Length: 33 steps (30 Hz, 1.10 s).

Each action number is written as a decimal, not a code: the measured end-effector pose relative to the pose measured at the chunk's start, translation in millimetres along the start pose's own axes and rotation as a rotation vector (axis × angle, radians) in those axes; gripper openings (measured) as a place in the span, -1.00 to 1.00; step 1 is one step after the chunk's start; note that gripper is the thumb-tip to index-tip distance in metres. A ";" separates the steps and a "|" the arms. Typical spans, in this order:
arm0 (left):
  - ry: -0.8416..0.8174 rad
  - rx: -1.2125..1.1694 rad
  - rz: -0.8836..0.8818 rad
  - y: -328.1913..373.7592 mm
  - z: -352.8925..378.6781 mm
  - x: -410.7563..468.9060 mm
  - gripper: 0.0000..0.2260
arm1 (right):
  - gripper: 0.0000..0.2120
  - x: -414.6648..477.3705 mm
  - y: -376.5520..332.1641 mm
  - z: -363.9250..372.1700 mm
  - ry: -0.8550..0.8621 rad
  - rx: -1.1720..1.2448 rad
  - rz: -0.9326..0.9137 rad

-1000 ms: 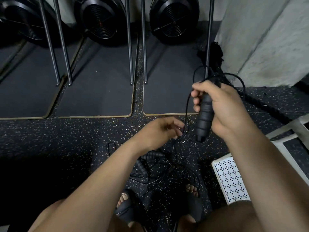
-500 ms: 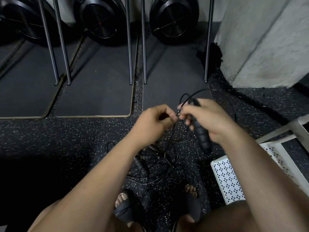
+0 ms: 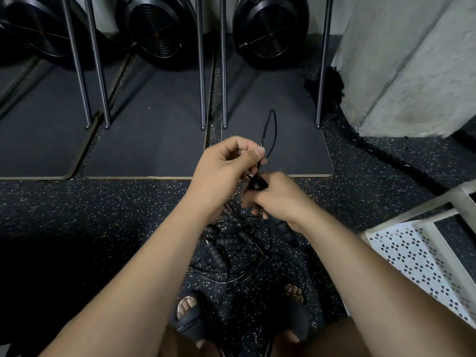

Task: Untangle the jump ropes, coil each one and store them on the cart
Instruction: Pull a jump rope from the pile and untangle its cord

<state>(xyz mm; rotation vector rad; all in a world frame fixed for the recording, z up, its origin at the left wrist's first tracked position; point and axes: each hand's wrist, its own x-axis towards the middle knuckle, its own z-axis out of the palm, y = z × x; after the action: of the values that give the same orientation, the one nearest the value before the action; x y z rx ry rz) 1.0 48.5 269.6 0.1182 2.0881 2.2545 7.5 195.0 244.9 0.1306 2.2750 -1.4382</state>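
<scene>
I count one jump rope (image 3: 275, 130) in the left hand (image 3: 224, 173) and right hand (image 3: 279, 199), beyond them three wheels (image 3: 270, 29), five poles (image 3: 202, 73) and three mats (image 3: 149, 140), and one cart (image 3: 401, 253) to their right.

Most of the black ribbed jump-rope handle (image 3: 284, 233) lies covered inside the right hand (image 3: 275, 199), left of the white perforated metal cart (image 3: 412, 253), which the right edge cuts off. Further left of the cart, the forearms hide much of the tangle of thin black jump ropes (image 3: 231, 253); which cord joins which handle cannot be traced. The thin black cord loop (image 3: 275, 131) vanishes inside the left hand (image 3: 224, 168).
</scene>
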 end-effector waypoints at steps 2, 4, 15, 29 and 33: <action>0.027 -0.025 0.005 0.1 -1.2 0.7 -0.93 | -0.94 -0.9 -1.0 -1.0 0.036 -0.026 -0.006; 0.058 -0.010 0.013 -0.8 -1.1 1.8 -0.95 | -0.92 0.0 -1.4 -3.6 0.083 -0.003 -0.020; -0.103 0.324 -0.164 -23.7 11.5 -3.7 -0.81 | -0.86 -15.0 -20.7 -41.0 0.300 0.262 -0.125; -0.313 0.660 -0.178 -42.6 6.2 -7.7 -0.89 | -0.92 -34.1 -37.0 -79.0 0.341 0.822 -0.258; -0.259 0.769 -0.130 -41.9 2.6 -3.8 -0.79 | -0.94 -30.8 -34.4 -84.3 0.338 0.918 -0.254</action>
<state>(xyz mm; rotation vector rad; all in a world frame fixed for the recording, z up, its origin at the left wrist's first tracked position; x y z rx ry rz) 4.9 53.9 228.0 0.2791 2.5723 1.1830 -2.1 258.0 316.8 0.3920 1.7004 -2.6685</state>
